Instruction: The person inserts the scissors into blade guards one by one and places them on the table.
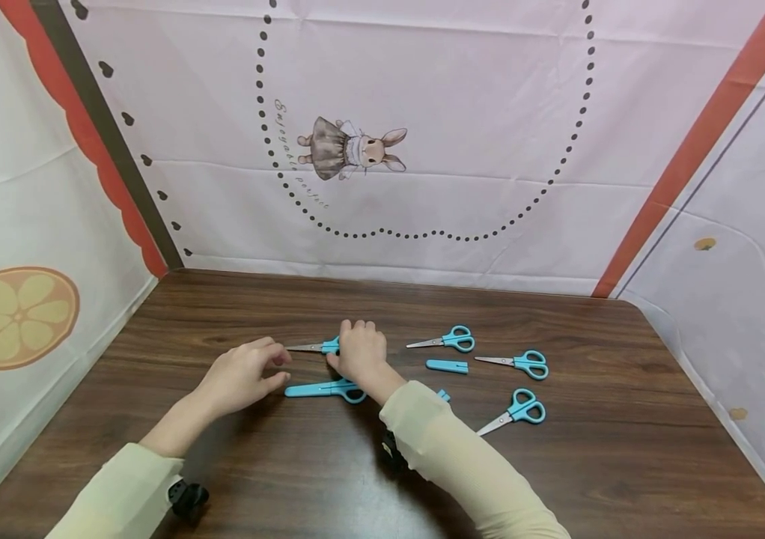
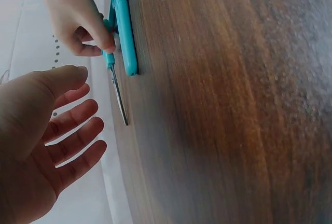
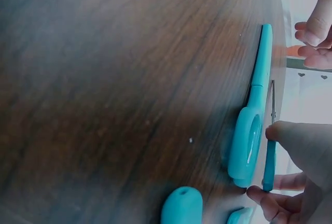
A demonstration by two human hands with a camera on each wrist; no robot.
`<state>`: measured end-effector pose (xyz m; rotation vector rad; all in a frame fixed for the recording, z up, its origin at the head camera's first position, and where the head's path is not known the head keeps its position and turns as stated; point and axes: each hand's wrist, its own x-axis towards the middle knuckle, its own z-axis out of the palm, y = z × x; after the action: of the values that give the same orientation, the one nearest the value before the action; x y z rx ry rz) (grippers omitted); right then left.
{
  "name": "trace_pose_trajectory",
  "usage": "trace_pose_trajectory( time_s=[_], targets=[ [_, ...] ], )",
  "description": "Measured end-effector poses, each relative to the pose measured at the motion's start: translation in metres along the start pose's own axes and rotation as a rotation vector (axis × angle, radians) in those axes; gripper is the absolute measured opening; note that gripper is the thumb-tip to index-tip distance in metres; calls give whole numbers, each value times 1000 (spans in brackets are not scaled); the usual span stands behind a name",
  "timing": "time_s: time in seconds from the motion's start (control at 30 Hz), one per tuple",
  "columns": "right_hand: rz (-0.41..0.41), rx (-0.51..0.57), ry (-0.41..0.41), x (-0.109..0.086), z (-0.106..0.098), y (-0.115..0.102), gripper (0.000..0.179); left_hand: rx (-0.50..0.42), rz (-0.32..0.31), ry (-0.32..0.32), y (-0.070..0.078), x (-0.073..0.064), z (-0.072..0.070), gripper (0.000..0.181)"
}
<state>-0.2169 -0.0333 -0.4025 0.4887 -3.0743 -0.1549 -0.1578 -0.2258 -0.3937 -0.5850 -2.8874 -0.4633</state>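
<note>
My right hand [image 1: 362, 353] grips a pair of scissors by its light blue handles, thumb on one side, most of the handles covered. The bare blades of these scissors [image 1: 307, 347] point left, toward my left hand [image 1: 239, 380]. That hand holds nothing; in the left wrist view its fingers [image 2: 75, 130] are spread loosely, apart from the blade tip. Just in front of the gripped pair lie sheathed scissors [image 1: 318, 389], a blue cover over their blades. The right wrist view shows these sheathed scissors [image 3: 262, 68] flat on the table beside the held handle.
To the right lie three bare-bladed scissors: one at the back [image 1: 458, 339], one further right [image 1: 529, 364] and one nearer [image 1: 522, 408]. A loose blue blade cover [image 1: 447, 366] sits among them. Another blue piece [image 1: 445, 394] is mostly hidden by the right sleeve. Printed cloth [image 1: 463, 150] hangs behind the wooden table.
</note>
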Motion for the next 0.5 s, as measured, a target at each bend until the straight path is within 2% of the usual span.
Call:
trace_pose_trajectory(
  time_s=[0.37, 0.5],
  targets=[
    [4, 82, 62, 3, -1, 13, 58, -11, 13, -11, 4, 7, 4, 14],
    [-14, 109, 123, 2, -4, 20, 51, -17, 20, -12, 10, 12, 5, 13]
  ],
)
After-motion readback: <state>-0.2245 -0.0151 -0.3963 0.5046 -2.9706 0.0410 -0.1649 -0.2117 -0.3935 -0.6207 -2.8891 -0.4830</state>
